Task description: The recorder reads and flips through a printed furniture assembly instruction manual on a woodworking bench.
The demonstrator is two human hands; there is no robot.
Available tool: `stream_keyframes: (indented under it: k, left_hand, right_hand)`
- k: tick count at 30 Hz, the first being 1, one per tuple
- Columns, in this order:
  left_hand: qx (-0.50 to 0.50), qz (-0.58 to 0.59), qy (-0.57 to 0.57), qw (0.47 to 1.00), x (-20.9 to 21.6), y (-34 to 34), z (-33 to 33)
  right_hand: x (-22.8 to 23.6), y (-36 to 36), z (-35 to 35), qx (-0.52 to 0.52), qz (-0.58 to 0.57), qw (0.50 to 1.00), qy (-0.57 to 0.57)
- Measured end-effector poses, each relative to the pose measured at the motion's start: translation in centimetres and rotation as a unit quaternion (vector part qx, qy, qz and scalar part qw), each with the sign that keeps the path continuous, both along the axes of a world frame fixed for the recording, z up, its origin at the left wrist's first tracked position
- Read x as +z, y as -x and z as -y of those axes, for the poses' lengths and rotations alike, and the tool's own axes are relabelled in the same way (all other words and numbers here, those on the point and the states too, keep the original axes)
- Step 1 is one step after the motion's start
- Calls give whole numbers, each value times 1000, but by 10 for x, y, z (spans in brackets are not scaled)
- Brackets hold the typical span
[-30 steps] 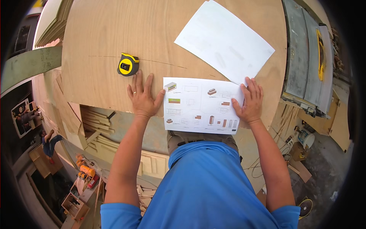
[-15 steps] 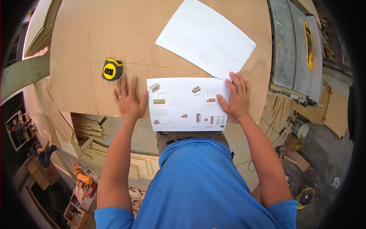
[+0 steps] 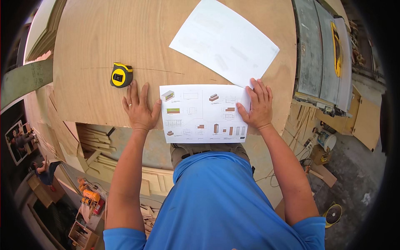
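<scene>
A printed drawing sheet (image 3: 196, 114) lies at the near edge of a plywood board (image 3: 146, 33), its lower part jutting past that edge. My left hand (image 3: 141, 109) rests flat on the board, fingers spread, with the thumb beside the sheet's left edge. Over the sheet's right edge lies my right hand (image 3: 257, 106), fingers stretched out and holding nothing. Its fingertips reach the lower corner of a second white sheet (image 3: 225, 41), which lies blank side up at an angle. A black and yellow tape measure (image 3: 121, 75) sits just beyond my left fingertips.
A table saw (image 3: 318, 58) with a yellow blade guard (image 3: 336, 49) stands at the right. Wood strips (image 3: 95, 138) lie below the board. At lower left are an orange power tool (image 3: 89, 193) and another person (image 3: 45, 174). A floor fan (image 3: 333, 214) stands lower right.
My hands and both sheets stay in place. The view has shifted very slightly, and the person at far left has changed posture.
</scene>
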State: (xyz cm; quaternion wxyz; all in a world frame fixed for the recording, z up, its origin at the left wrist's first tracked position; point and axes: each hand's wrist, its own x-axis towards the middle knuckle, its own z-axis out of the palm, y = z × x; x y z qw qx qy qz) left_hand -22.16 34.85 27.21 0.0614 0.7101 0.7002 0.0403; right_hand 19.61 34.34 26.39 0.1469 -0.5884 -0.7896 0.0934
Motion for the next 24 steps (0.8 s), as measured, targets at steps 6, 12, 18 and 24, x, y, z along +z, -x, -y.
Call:
stream_keyframes:
  k: [6,12,18,24]
  left_hand:
    - [1,0,-4,1000,-1,2,1]
    - [3,9,4,1000,2,0,0]
    - [3,4,9,1000,5,-2,0]
    - [6,7,4,1000,2,-1,0]
  right_hand:
    - [0,2,0,1,6,1000,-4]
    - [0,2,0,0,9,1000,-10]
    - [1,2,0,0,8,1000,-12]
    - [1,2,0,0,7,1000,-8]
